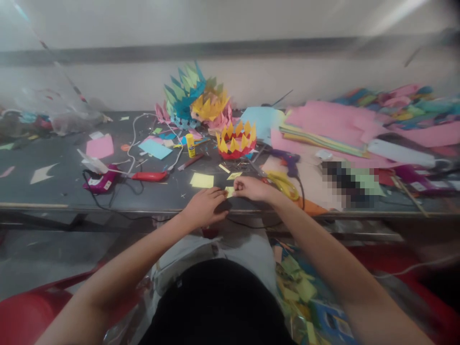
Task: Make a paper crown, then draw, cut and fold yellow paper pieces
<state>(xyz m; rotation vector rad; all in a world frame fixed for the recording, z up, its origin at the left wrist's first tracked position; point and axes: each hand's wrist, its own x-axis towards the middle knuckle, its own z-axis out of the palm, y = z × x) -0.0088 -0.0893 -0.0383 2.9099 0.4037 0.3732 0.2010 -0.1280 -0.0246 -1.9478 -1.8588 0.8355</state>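
A small yellow paper piece lies between my two hands near the table's front edge. My left hand rests at its left side, with fingers spread and the fingertips by the paper. On the other side, my right hand has its fingers curled together on the paper's right edge. Just left of the hands lies a yellow paper rectangle, and another yellow piece is right above them. Beyond stands a red and yellow paper crown.
Upright glue stick, red-handled tool, yellow-handled scissors and purple glue gun surround the work spot. Folded paper shapes stand at the back. Pink sheets are stacked right. Cables cross the table.
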